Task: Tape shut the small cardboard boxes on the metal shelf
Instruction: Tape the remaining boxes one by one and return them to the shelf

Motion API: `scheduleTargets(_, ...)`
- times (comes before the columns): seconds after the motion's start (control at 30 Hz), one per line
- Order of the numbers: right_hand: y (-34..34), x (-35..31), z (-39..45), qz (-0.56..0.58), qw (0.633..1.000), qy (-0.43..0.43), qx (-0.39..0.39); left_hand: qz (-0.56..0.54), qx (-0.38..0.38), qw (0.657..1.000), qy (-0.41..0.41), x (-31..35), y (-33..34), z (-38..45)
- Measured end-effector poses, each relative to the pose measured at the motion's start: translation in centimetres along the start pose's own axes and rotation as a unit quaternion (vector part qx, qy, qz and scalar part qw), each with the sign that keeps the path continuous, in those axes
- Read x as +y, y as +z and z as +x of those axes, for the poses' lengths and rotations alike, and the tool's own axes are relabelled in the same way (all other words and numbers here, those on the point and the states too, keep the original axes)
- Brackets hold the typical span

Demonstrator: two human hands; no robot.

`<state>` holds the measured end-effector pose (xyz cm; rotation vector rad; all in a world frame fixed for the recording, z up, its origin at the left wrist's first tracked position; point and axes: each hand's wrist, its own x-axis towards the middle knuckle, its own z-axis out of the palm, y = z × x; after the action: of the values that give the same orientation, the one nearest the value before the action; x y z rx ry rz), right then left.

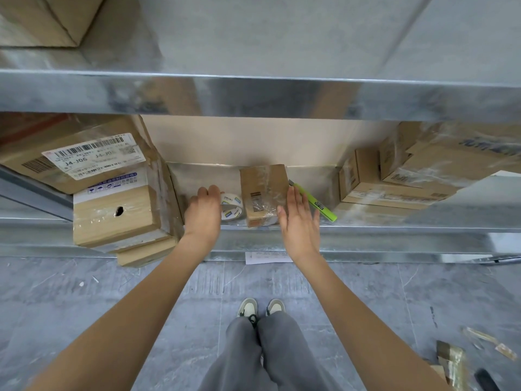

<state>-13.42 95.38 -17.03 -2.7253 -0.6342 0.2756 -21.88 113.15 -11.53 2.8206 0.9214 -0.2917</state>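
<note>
So the small cardboard box (pixel 263 194) sits near the front lip of the metal shelf (pixel 366 230), barcode label on its left part and clear tape already shining across its top. Everything else I'll place off that box.

Left of the box, just beside it, there's a tape roll (pixel 231 207) standing on the shelf. The left hand (pixel 203 210) is on the far side of that roll from the box, fingers curled down and bunched together over the roll's left edge; can't really tell if they're gripping it or just resting there. No left finger is touching the box.

The right hand (pixel 298 215) is at the box's right front corner, flat and open, fingers straight and slightly spread, pointing toward the back of the shelf. The thumb tip looks like it's right against the box's lower right edge; the other fingers run alongside the box's right side, not wrapped on anything.

Right of the box, just past those fingers, a lime green utility knife (pixel 315 203) lies at an angle on the shelf.
</note>
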Motion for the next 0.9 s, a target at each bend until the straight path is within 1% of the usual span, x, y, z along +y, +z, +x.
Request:
scheduleTargets(0.1,0.0,-0.1,0.0,-0.045,0.999,-0.012,0.003,-0.040,0.002,0.999,-0.014,0.1,0.7,0.4)
scheduleTargets(0.23,0.0,-1.5,-0.4,-0.097,0.994,-0.038,0.024,-0.065,0.002,0.998,-0.014,-0.2,1.3,0.7)
scheduleTargets(0.43,1.7,-5.0,-1.2,-0.071,0.985,-0.156,-0.005,-0.052,-0.001,0.999,-0.005,-0.3,1.6,1.2)
scheduleTargets(0.53,2.1,-5.5,-1.3,-0.074,0.981,-0.178,0.011,-0.050,0.007,0.999,-0.004,-0.3,1.6,1.4)
scheduleTargets(0.63,2.0,-5.4,-1.3,-0.100,0.979,-0.175,0.011,-0.062,0.017,0.998,-0.004,-0.5,1.9,1.4)
scheduleTargets(0.73,1.7,-5.4,-1.0,-0.101,0.982,-0.158,-0.014,-0.103,0.029,0.994,-0.010,-0.7,2.4,1.3)
scheduleTargets(0.77,1.6,-5.2,-0.8,-0.097,0.986,-0.138,-0.016,-0.128,0.035,0.991,-0.011,-0.9,2.7,1.3)
scheduleTargets(0.83,1.3,-4.8,-0.4,-0.076,0.995,-0.069,-0.019,-0.195,0.054,0.979,-0.001,-1.1,3.3,1.3)
scheduleTargets(0.9,0.6,-4.3,0.1,-0.031,0.999,-0.001,-0.030,-0.287,0.083,0.954,0.003,-1.0,3.7,1.2)
